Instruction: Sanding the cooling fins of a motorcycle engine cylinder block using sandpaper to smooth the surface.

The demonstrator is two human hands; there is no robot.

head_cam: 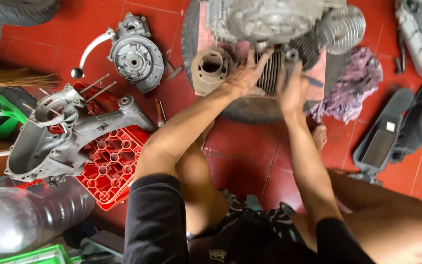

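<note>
Both hands, left hand (244,76) and right hand (293,90), clamp the finned cylinder (271,73).

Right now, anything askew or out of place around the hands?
Yes. The grey metal engine casing lies tilted, half on the red plastic crate, overhanging its left edge. Both hands, left and right, rest on the dark finned cylinder.

Finned cylinder (271,73) dull grey metal; crate (116,168) glossy red plastic; rag (352,85) crumpled purple cloth; floor tiles (250,166) smooth red.

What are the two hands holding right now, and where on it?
Both hands, left hand and right hand, grip the dark finned cylinder by its sides.
</note>
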